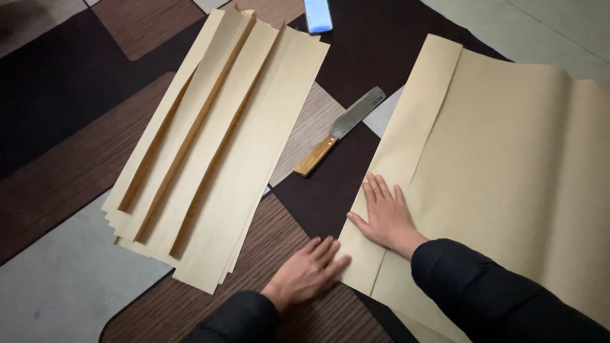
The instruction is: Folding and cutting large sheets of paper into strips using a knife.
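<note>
On floor mat (76, 146), big kraft sheet (508, 165) lies w/ folded left edge. R hand (386, 219) flat, fingers spread, pressing fold; L hand (308, 272) flat at sheet's near corner. Paper looks thin, light, creases easily; best held by edges. Knife (340, 130) & strip stack (216, 146) nearby.

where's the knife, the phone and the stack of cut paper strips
knife (344, 127), head view, on the flat metal blade
phone (318, 14), head view, on its lit screen
stack of cut paper strips (254, 146), head view, on the topmost strip
</note>
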